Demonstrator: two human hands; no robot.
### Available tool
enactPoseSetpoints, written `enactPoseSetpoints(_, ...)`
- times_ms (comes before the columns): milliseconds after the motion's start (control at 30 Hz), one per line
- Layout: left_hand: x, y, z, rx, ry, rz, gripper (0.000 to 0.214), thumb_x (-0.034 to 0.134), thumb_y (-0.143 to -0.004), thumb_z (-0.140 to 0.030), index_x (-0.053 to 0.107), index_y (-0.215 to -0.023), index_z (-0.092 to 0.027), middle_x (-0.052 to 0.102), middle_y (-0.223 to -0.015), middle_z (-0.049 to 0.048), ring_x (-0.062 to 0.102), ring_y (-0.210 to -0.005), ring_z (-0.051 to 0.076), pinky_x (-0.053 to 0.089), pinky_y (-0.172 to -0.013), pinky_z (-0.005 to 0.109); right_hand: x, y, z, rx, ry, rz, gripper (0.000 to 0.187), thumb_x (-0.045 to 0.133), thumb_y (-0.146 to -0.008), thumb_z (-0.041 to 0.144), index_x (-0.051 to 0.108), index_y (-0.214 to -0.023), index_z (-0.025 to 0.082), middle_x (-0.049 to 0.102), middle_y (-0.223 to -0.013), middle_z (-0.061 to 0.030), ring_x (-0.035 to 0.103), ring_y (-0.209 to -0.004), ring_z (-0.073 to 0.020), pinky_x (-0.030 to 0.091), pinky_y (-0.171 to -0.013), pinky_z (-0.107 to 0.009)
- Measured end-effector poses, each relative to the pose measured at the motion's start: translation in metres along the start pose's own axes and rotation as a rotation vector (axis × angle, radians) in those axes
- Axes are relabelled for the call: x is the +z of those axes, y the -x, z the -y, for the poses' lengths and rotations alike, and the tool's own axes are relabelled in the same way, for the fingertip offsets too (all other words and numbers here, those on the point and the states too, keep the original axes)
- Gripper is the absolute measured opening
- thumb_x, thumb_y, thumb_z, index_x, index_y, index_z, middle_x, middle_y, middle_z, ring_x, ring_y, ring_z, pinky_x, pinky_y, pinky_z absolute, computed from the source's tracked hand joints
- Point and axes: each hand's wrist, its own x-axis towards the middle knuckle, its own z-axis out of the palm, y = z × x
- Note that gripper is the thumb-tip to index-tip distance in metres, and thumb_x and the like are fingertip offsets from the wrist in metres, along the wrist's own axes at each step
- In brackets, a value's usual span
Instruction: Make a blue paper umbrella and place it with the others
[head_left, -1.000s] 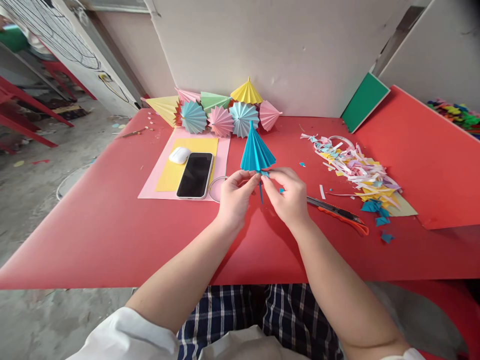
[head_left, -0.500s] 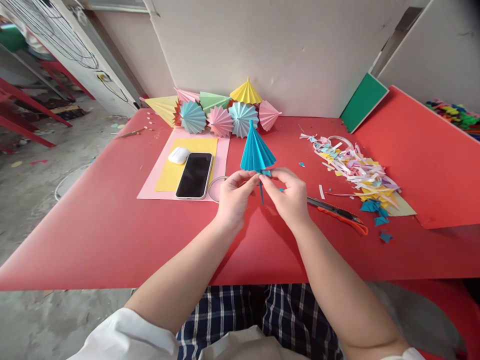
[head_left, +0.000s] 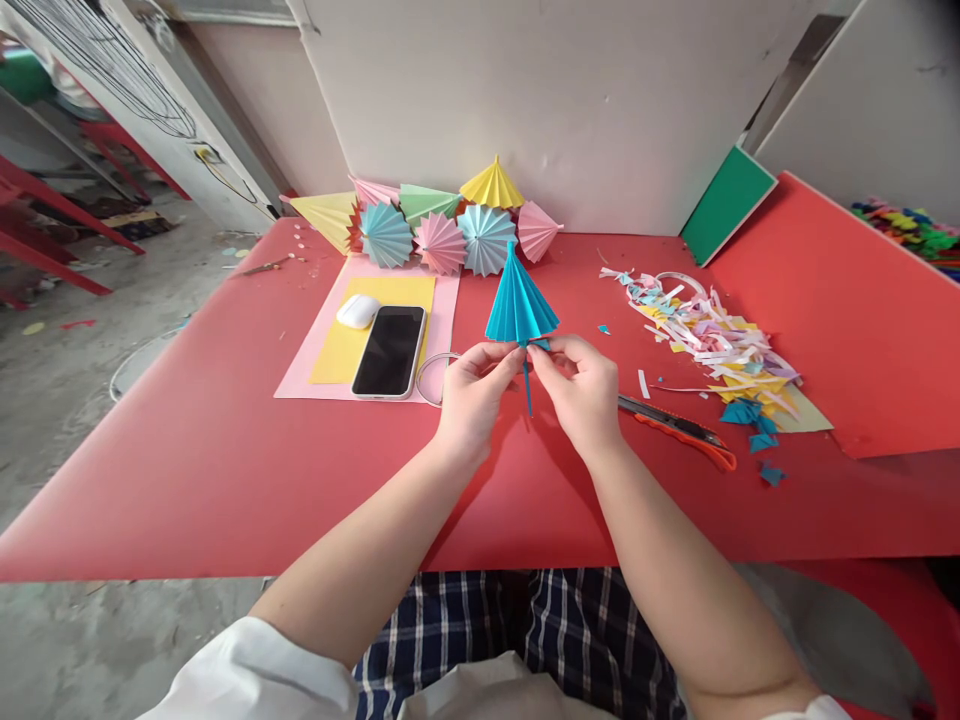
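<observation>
A bright blue pleated paper umbrella [head_left: 520,300] stands nearly upright over the table in front of me. Its thin stick pokes down below my fingers. My left hand [head_left: 474,395] is closed, thumb and forefinger pinching the umbrella just under the canopy. From the other side my right hand [head_left: 583,390] pinches at the same spot, closed too. A small folded bit of blue paper [head_left: 541,344] shows at the right fingertips, by the stick; how it joins the stick is hidden behind the fingers.
Several finished paper umbrellas [head_left: 439,240] lie along the wall. On pink and yellow sheets sit a phone [head_left: 388,350] and a white earbud case [head_left: 358,310]. An orange utility knife [head_left: 679,430] lies right of my hand, near a heap of paper scraps [head_left: 712,335].
The blue umbrella has shifted slightly right and turned a little in my fingers. Less of the small blue paper bit shows now. Both hands keep their pinch.
</observation>
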Motion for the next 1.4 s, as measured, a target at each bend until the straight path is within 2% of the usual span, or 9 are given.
enactPoseSetpoints(300, 0.0004, 0.0003, 0.0034, 0.031, -0.005, -0.030, 0.016, 0.068, -0.071, -0.032, 0.064, -0.074, -0.017, 0.061, -0.079, 0.0011, 0.053, -0.066, 0.008, 0.043, -0.060, 0.021, 0.0035, 0.0024, 0.0050, -0.109, 0.127, -0.066, 0.009, 0.057, -0.080, 0.027, 0.060, -0.074, 0.020, 0.065, -0.075, -0.0030, 0.062, -0.074, -0.0170, 0.051, -0.071, -0.030)
enactPoseSetpoints(533, 0.0003, 0.0002, 0.0024, 0.049, -0.039, -0.062, 0.015, 0.067, -0.072, -0.031, 0.064, -0.074, -0.017, 0.062, -0.077, 0.0011, 0.052, -0.063, 0.008, 0.043, -0.060, 0.021, 0.0035, 0.0041, 0.0064, -0.148, 0.112, -0.027, 0.011, 0.054, -0.082, 0.028, 0.058, -0.074, 0.021, 0.064, -0.075, -0.0020, 0.061, -0.074, -0.0165, 0.049, -0.070, -0.030)
enactPoseSetpoints(833, -0.0010, -0.0013, 0.0038, 0.101, -0.089, -0.073, 0.012, 0.066, -0.073, -0.027, 0.063, -0.072, -0.016, 0.062, -0.076, 0.0003, 0.050, -0.059, 0.006, 0.042, -0.056, 0.019, 0.0029, 0.0028, 0.0080, -0.290, 0.159, -0.026, 0.011, 0.053, -0.083, 0.023, 0.058, -0.074, 0.020, 0.063, -0.074, -0.0032, 0.059, -0.074, -0.0162, 0.047, -0.069, -0.030)
enactPoseSetpoints(1000, -0.0003, -0.0011, 0.0033, 0.128, -0.134, -0.092, 0.010, 0.066, -0.073, -0.025, 0.062, -0.071, -0.016, 0.063, -0.076, 0.0005, 0.054, -0.062, 0.007, 0.044, -0.058, 0.019, 0.0033, 0.0025, 0.0063, -0.372, 0.242, -0.039, 0.009, 0.054, -0.083, 0.021, 0.057, -0.074, 0.020, 0.063, -0.074, -0.0039, 0.059, -0.075, -0.0175, 0.047, -0.070, -0.030)
enactPoseSetpoints(1200, -0.0001, -0.0015, 0.0038, 0.136, -0.111, -0.094, 0.007, 0.067, -0.072, -0.022, 0.062, -0.070, -0.017, 0.063, -0.074, -0.0006, 0.056, -0.065, 0.008, 0.044, -0.061, 0.020, 0.0029, 0.0022, 0.0058, -0.396, 0.265, -0.037, 0.009, 0.054, -0.083, 0.021, 0.056, -0.074, 0.020, 0.063, -0.074, -0.0045, 0.058, -0.075, -0.0179, 0.047, -0.069, -0.030)
enactPoseSetpoints(1400, -0.0012, -0.0024, 0.0028, 0.067, -0.044, -0.073, 0.012, 0.069, -0.070, -0.026, 0.061, -0.071, -0.017, 0.061, -0.073, -0.0011, 0.054, -0.063, 0.007, 0.043, -0.060, 0.020, 0.0022, 0.0032, 0.0081, -0.344, 0.215, -0.011, 0.009, 0.053, -0.084, 0.022, 0.058, -0.077, 0.019, 0.063, -0.077, -0.0052, 0.058, -0.077, -0.0178, 0.047, -0.071, -0.030)
